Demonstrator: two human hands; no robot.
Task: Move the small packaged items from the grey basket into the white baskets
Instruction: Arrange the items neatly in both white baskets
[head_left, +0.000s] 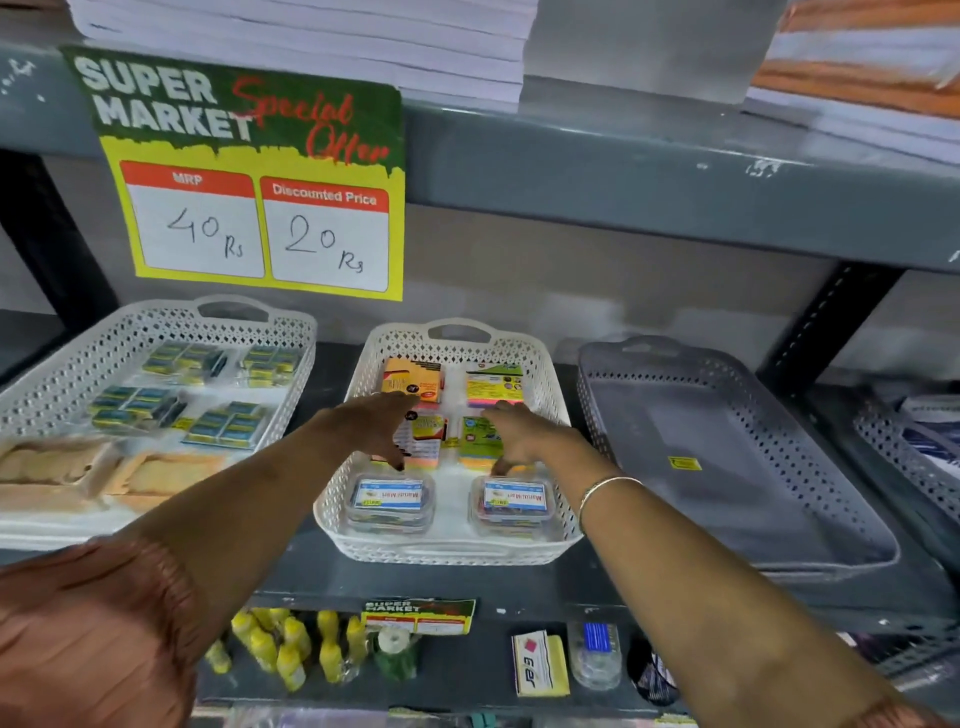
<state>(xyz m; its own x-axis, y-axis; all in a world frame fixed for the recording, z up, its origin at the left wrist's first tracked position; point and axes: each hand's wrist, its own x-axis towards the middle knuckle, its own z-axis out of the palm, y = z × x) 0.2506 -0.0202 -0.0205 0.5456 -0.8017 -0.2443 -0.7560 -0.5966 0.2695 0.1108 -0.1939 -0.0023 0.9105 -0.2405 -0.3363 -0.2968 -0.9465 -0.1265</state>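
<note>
The middle white basket (550, 395) holds four sticky-note packs in two rows and two clear boxes at the front, the left box (390, 500) and the right box (511, 503). My left hand (371, 423) rests with spread fingers on the left near pack (423, 439). My right hand (522, 434) lies spread on the right near pack (475, 441). Neither hand grips anything. An orange pack (413, 379) and a yellow-green pack (493, 384) lie at the back. The grey basket (779, 415) at the right holds only a small yellow label (684, 463). The left white basket (78, 364) holds eraser packs.
A price sign (254, 208) hangs from the grey shelf above. Tan packets (78, 473) lie in front of the left basket. Another perforated basket (914, 447) sits at the far right. Yellow bottles (280, 644) and small boxes stand on the lower shelf.
</note>
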